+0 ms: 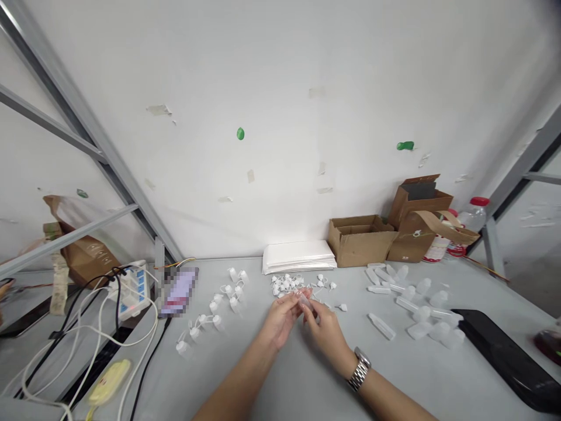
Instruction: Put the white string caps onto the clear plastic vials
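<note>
Near the middle of the grey table [280, 386], my left hand [283, 318] and my right hand [325, 327] meet with closed fingers around a small translucent bottle [305, 301], partly covered by the fingers. Right behind them is a pile of small white caps [287, 283]. To the right lie several clear plastic bottles [407, 304] without caps, one bottle [381, 326] apart from the others. On the left, several capped bottles [218, 321] stand in a loose group. A metal watch [360, 369] is on my right wrist.
White flat packages [298, 256] lie against the wall, beside an open cardboard box [363, 241] and a brown paper bag [412, 231]. At left are a phone [179, 292], a power strip [132, 290] and tangled cables. A black object [504, 356] lies at right.
</note>
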A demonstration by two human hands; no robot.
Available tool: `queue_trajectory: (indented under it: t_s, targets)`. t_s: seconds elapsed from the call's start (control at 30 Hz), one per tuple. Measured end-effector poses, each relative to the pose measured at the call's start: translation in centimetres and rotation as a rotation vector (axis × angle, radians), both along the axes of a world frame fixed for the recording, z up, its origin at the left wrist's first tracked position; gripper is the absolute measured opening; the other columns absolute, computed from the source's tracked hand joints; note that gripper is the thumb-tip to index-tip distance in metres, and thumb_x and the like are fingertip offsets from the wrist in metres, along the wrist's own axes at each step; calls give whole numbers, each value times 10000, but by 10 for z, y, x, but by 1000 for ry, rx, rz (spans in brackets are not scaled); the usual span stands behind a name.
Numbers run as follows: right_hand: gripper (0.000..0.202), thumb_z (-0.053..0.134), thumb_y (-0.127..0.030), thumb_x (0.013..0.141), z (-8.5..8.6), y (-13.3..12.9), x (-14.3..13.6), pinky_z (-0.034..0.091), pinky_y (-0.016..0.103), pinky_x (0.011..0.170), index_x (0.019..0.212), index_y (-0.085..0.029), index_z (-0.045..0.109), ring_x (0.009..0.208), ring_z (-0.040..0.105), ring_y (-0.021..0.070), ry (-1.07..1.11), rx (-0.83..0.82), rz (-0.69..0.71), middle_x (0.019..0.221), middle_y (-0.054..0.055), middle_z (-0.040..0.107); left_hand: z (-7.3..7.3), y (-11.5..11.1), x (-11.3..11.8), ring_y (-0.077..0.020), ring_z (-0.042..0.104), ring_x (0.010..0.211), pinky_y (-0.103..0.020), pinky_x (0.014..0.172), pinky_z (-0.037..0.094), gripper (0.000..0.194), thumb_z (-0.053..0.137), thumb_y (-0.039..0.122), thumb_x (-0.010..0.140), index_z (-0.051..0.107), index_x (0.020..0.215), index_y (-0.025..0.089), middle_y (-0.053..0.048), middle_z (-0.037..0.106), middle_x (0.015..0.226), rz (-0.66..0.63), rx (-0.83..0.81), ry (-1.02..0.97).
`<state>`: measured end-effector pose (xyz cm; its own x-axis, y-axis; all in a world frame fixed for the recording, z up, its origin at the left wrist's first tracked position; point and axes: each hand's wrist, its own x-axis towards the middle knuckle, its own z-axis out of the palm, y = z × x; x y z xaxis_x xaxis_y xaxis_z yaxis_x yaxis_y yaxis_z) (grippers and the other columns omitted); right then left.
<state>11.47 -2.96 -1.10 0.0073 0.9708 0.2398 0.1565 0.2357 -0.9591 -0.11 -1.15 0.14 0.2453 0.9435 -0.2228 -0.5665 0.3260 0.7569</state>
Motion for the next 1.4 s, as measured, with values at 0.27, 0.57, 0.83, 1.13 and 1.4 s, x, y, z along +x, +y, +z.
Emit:
queue_trajectory:
  t_s: [0.27,0.57,0.83,1.13,1.4]
  targets:
    - [387,559,-495,741,7,6,0,287,237,483,596,-139,601,420,372,81,565,-410,458,443,-18,494,3,1,-2,-195,575,1006,-283,908,413,135,629,221,709,653,788,115,-105,674,937,-46,-101,-86]
    - [329,625,-436,715,7,6,-1,326,232,528,615,-123,602,467,440,81,791,-524,508,506,13,556,9,1,-3,-192,516,1098,-285,954,378,267,567,330,758,633,925,133,-100,650,1024,-85,-90,-128]
    - [387,580,-510,717,5,8,0,332,233,522,595,-143,585,492,453,97,503,-379,383,550,15,577,13,2,-3,-197,529,1080,-290,929,392,272,498,191,744,623,977,125,-104,636,1074,-71,-57,-95]
    - [450,511,-549,742,4,9,-2,322,242,505,543,-150,571,471,457,106,332,-312,305,519,10,574,9,4,-4,-182,571,999,-254,847,424,319,440,195,743,620,985,90,-117,662,1007,-94,-66,-125]
    - [423,598,-546,674,7,5,-2,304,237,506,562,-138,596,474,433,97,549,-413,332,522,19,579,4,7,-2,-179,595,897,-207,534,441,339,445,184,727,596,1016,89,-118,657,972,-56,-124,-148]
